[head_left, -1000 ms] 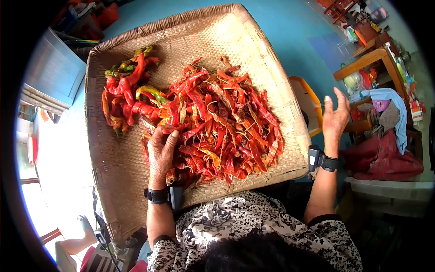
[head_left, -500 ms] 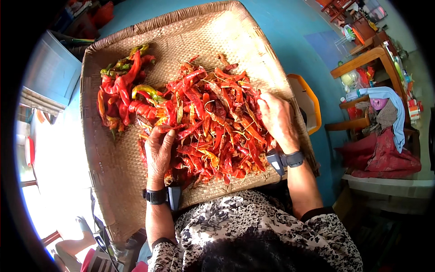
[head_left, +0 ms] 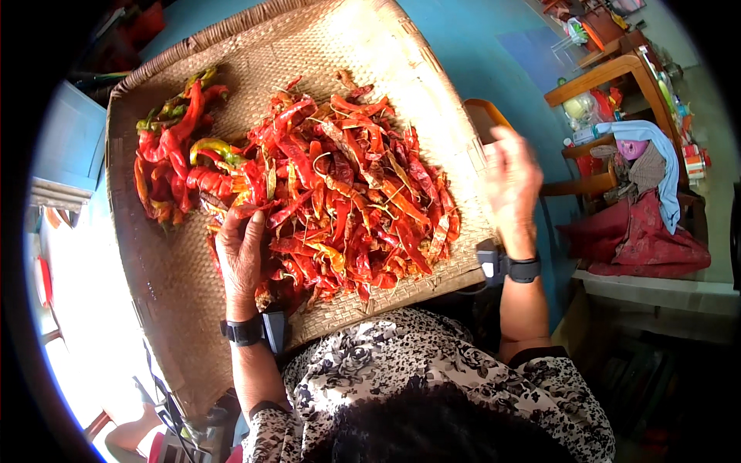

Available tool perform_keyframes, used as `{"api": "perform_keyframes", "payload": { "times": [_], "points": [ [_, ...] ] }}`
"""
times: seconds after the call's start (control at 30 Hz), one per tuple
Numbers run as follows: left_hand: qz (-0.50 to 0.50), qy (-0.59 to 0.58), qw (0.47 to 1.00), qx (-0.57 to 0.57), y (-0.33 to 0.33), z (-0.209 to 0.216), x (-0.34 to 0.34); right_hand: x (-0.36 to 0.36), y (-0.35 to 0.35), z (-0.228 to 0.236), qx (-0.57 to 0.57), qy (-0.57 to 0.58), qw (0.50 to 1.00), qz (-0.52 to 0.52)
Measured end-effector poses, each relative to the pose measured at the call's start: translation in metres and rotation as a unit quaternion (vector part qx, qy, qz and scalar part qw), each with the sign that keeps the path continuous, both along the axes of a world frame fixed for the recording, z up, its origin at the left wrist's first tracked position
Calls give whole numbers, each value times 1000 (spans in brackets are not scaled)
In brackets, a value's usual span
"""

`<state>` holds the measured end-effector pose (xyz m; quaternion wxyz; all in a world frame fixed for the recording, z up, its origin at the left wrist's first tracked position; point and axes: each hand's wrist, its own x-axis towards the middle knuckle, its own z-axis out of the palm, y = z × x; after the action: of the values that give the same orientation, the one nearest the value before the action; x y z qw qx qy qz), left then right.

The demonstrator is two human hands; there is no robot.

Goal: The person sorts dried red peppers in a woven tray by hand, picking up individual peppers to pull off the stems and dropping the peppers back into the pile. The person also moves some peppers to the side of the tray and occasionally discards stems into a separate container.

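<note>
A heap of dried red chili peppers lies in a large woven basket tray in front of me. At the heap's left side, my left hand is closed, with a red chili pepper between thumb and fingers. My right hand is raised over the tray's right rim, apart from the heap. Motion smears its fingers, so whether they hold anything does not show. A smaller group of fresher red and green-yellow peppers sits in the tray's far left part.
Partly behind my right hand stands an orange-rimmed container, just outside the tray. Farther right is a wooden chair with a light blue cloth and a dark red cloth. A light blue cabinet stands at the left.
My right hand has left the heap's right edge and moved right, over the rim beside the orange-rimmed container. My left hand stays at the heap's left side. The whole view has shifted.
</note>
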<state>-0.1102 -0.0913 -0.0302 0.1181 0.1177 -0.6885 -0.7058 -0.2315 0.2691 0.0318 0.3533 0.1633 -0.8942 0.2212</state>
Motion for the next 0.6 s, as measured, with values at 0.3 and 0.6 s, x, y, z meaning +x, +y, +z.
{"api": "perform_keyframes", "payload": {
  "times": [0.3, 0.6],
  "points": [
    [15, -47, 998, -33, -3, 0, -2, 11, -55, -34, 48, -117, 984, 125],
    [30, 10, 999, 31, 4, -2, 4, 18, -65, 4, -80, -119, 972, 188]
  ]
}}
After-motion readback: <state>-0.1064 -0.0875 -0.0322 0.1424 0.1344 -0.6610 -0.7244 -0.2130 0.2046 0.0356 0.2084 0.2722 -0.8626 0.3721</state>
